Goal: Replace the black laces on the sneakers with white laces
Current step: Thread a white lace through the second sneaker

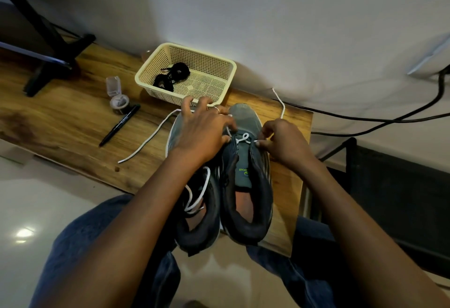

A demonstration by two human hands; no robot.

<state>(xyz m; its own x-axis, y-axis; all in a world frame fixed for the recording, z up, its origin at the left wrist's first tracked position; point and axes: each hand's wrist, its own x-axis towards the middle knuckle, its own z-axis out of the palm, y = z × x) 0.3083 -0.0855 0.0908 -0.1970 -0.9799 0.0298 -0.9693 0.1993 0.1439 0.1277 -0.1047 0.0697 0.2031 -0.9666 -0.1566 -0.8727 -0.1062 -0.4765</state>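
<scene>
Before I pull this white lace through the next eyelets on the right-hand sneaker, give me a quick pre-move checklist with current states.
1. Right hand pinches white lace at an eyelet: ok.
2. Left hand steadies right-hand sneaker: ok.
3. Free lace ends untangled on table: ok.
4. Black laces out, in basket: ok.
5. Lace ends even in length: cannot tell.
6. Left-hand sneaker fully laced: cannot tell.
</scene>
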